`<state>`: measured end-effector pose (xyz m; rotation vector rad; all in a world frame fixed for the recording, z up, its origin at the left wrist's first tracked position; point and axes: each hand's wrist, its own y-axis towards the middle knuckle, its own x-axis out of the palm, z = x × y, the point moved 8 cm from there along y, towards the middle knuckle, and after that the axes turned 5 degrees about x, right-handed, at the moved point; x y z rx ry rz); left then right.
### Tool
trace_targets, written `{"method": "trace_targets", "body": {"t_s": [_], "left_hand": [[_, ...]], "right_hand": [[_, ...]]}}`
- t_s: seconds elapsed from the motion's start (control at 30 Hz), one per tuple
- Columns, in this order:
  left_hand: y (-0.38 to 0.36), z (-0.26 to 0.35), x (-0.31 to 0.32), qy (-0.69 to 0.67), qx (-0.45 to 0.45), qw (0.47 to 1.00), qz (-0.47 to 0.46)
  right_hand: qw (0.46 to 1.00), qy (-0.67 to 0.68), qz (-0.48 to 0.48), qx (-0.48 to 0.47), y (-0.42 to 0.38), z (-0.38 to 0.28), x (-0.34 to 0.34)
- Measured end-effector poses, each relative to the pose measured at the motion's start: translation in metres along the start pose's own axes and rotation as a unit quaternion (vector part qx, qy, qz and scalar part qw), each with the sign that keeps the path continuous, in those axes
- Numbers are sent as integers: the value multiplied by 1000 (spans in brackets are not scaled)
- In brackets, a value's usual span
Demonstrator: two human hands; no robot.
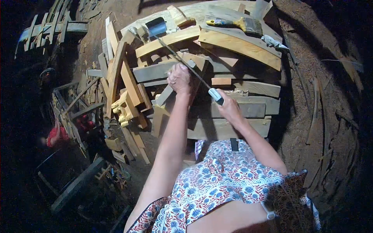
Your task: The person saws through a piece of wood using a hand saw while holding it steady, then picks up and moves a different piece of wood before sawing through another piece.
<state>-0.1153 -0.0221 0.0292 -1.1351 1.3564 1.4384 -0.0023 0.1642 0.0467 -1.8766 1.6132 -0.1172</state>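
Note:
A handsaw's long thin blade (175, 55) slants from the upper left down to its pale grip (216, 96). My right hand (230, 108) is closed around that grip. Left of the blade, my left hand (180, 79) is closed and rests on a grey wooden piece (151, 71) near its right end. The blade passes just above and right of my left fingers, over the wood. Whether it touches the wood cannot be made out. Below my left hand a short grey strip (164, 95) slants down. A small orange-brown block (221, 81) lies between my hands.
A yellow-handled brush (235, 24) lies on curved boards at the top right. Curved light planks (241, 46) and stacked boards (248, 110) surround the work. A yellow carved piece (123, 108) sits at left. Part of a person in red (58, 135) shows at far left.

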Motion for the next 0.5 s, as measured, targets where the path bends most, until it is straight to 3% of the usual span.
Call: {"method": "trace_targets", "body": {"t_s": [0.13,0.27,0.33,0.5], "left_hand": [[-1,0,-6,-49,-20,998,23],[-1,3,-7,-37,-16,999,0],[-3,5,-11,-54,-21,998,12],[-12,12,-15,-50,-23,998,-15]], "right_hand": [[996,35,14,-76,18,20,6],[999,-9,21,-26,7,3,2],[998,-16,28,-45,-10,-22,-9],[999,-25,24,-29,-16,-3,-8]]}}
